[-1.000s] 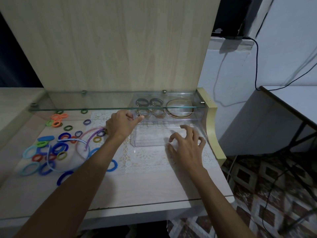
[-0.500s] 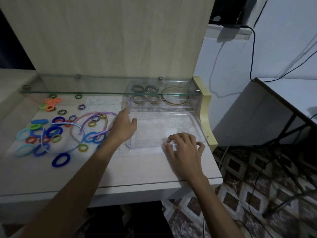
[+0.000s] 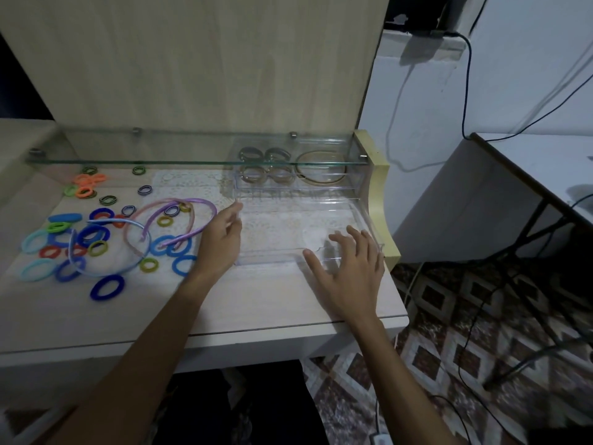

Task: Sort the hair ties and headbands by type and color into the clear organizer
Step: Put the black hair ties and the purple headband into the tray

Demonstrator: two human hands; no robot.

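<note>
Desk: the pale wooden desk [image 3: 263,303] carries everything; a glass shelf [image 3: 160,157] runs along its back edge, and the sorting seems split between a loose pile on the left half and the container on the right half
Clear organizer: the clear organizer [image 3: 362,216] sits in the desk's right half, its back end tucked under the glass shelf and its near wall short of the front edge; judged to be placed so both hands can reach it from the pile
Sorted items: grey-brown hair ties [image 3: 264,165] lie in small back compartments, with a thin tan hoop [image 3: 321,168] in the compartment to their right near the back right corner; the large front compartment looks bare, though the clear plastic makes this hard to confirm
Headbands: pink and purple headbands [image 3: 179,208] and a pale blue one [image 3: 96,248] lie unsorted left of centre, overlapping the ties
Loose hair ties: blue, teal, green, red and orange loose ties [image 3: 107,287] spread toward the left edge, not yet sorted
Left hand: the left hand [image 3: 221,239] is empty, fingers loosely extended, fingertips at the organizer's left wall, just beside the purple headband
Right hand: the right hand [image 3: 349,271] is spread flat, holding nothing, fingers resting over the organizer's near right rim, probably steadying it
</note>
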